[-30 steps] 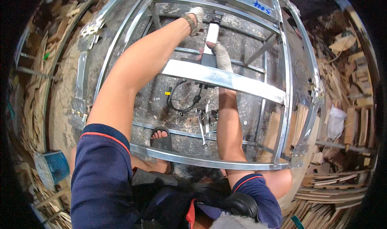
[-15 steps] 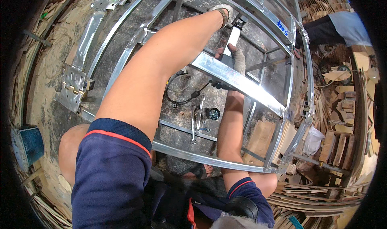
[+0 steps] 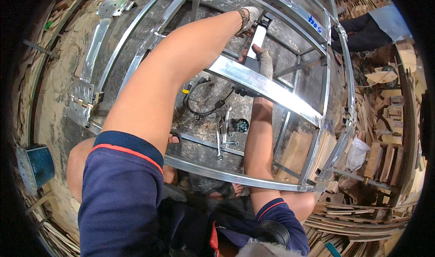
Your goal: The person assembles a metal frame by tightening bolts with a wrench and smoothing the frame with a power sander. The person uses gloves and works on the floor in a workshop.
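Observation:
Inside a shiny metal frame (image 3: 267, 89), my right hand (image 3: 265, 61), in a pale glove with bare fingertips, wraps round a linear actuator (image 3: 258, 40). The actuator has a light rod and a dark body, partly hidden by the frame's broad flat crossbar. Its far end meets a black bracket (image 3: 265, 19) by the far rail. Close to that bracket is my left hand (image 3: 250, 18), also gloved; its fingers are hidden, so its grip does not show. A black cable (image 3: 199, 111) loops on the floor below.
Two wrenches (image 3: 222, 132), loose bolts and a small round container of hardware (image 3: 241, 125) lie under the frame. Wood offcuts (image 3: 385, 121) are piled on the right. A blue bucket (image 3: 36, 166) stands at the left. Another person's dark-clothed leg (image 3: 362, 33) is at the upper right.
My left forearm and hand have shifted slightly left, and the actuator with my right hand sits a little further left. More of the cable shows, including a yellow tag.

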